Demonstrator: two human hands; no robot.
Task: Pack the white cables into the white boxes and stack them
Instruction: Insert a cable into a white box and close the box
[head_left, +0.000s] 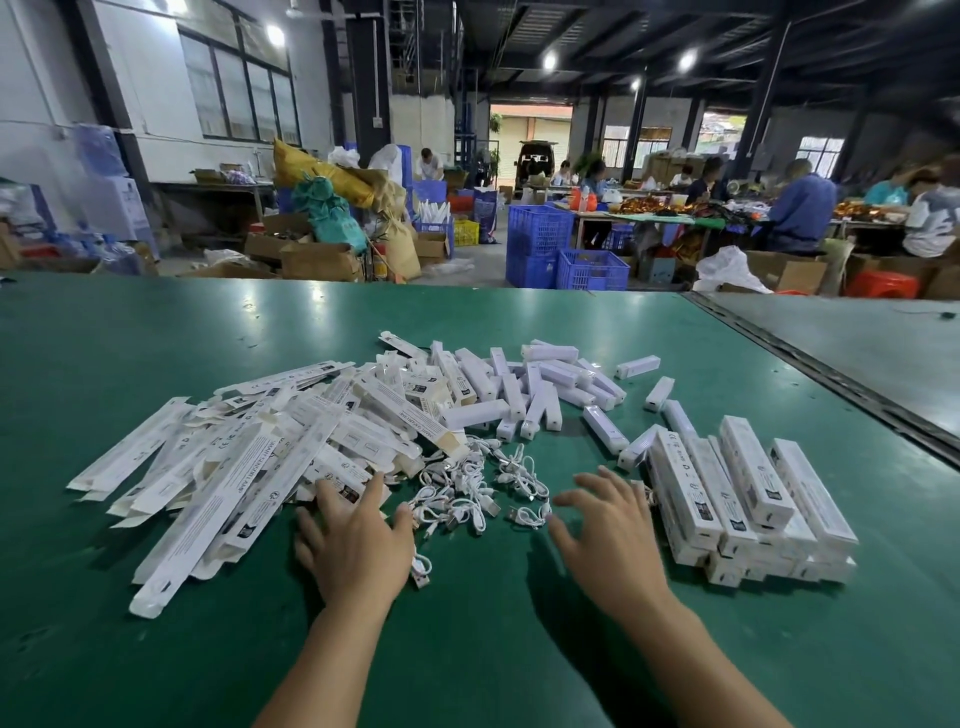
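Note:
A tangle of short white cables (470, 486) lies on the green table (156, 338) between my two hands. My left hand (353, 540) is spread open, its fingertips touching the near edge of a heap of flat, unfolded white boxes (244, 457). One loose cable (422, 569) lies beside that hand. My right hand (605, 530) hovers open, fingers spread, just right of the cables and left of a neat stack of packed white boxes (748, 499). Neither hand holds anything.
A loose pile of white bar-shaped items (524, 389) lies behind the cables. A grey table (857, 343) joins along a dark seam at the right. Beyond the table's far edge are blue crates (540, 231), cardboard boxes and several seated people.

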